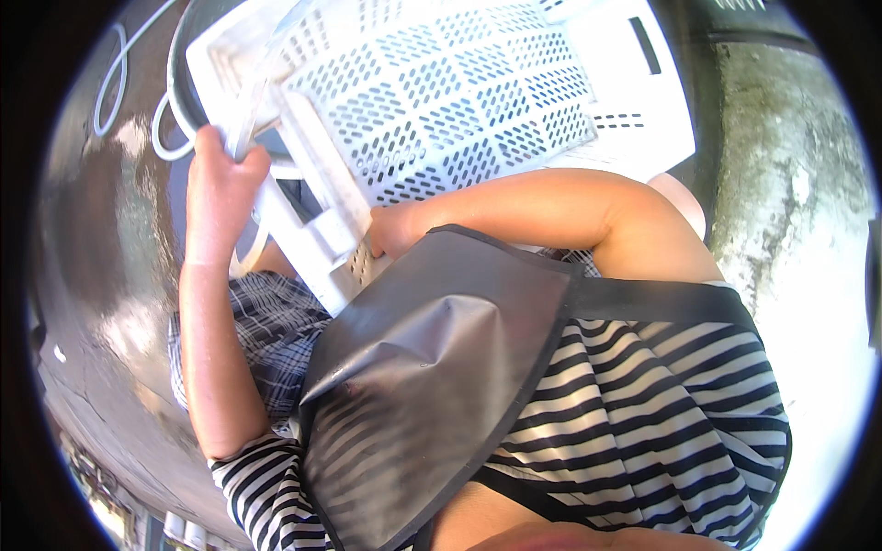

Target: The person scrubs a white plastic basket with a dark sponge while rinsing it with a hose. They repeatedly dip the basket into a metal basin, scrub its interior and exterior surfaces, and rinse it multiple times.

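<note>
My left hand (pixel 224 180) is closed around what looks like the end of a pale hose (pixel 160 141). A clear streak, probably water, runs up from the fist across the near left corner of a white perforated plastic crate (pixel 324 148). The crate lies tilted before me, its slotted base facing up towards the camera. Lower down, my right hand (pixel 394 231) rests with bent fingers on the crate's near side wall, close to my dark apron (pixel 441 324). Its fingertips are partly hidden, and glare washes out parts of the crate.
Behind the crate's left corner shows the curved rim of a dark round basin (pixel 178 76). More hose loops over the wet, shiny floor (pixel 131 206) at left. On the right is a stained, pale concrete surface (pixel 778 158). Plaid cloth (pixel 275 337) covers my lap.
</note>
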The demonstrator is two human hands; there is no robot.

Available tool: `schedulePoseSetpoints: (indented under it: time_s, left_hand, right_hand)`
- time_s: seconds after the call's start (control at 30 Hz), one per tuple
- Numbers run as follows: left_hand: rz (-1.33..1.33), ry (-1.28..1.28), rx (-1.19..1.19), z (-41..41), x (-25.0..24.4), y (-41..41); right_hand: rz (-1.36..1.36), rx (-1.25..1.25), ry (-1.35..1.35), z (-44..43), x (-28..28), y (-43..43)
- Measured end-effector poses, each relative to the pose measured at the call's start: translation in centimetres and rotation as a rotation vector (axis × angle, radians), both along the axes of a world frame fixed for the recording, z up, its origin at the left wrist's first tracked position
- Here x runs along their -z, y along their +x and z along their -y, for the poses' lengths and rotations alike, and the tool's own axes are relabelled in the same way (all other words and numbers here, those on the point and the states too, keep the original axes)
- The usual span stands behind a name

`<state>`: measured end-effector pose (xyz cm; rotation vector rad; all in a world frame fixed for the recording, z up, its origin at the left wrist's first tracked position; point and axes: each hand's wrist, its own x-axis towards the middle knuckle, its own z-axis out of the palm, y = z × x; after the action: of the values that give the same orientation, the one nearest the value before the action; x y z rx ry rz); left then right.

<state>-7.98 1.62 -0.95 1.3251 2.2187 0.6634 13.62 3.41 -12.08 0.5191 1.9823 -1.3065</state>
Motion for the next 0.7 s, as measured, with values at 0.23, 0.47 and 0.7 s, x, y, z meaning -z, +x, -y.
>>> schedulePoseSetpoints:
  time_s: [0.23, 0.47, 0.7]
  left_hand:
    - [-0.016, -0.079, 0.008, -0.4, -0.3, -0.1]
    - [-0.001, -0.027, 0.043, -0.8, 0.6, -0.2]
    - [-0.003, -0.034, 0.024, -0.7, 0.1, 0.2]
  right_hand:
    - [0.105, -0.477, 0.418, -4.2, 0.3, 5.3]
    - [0.458, -0.386, 0.721, -14.6, -0.5, 19.8]
    - [0.282, 0.414, 1.258, -26.1, -0.3, 20.8]
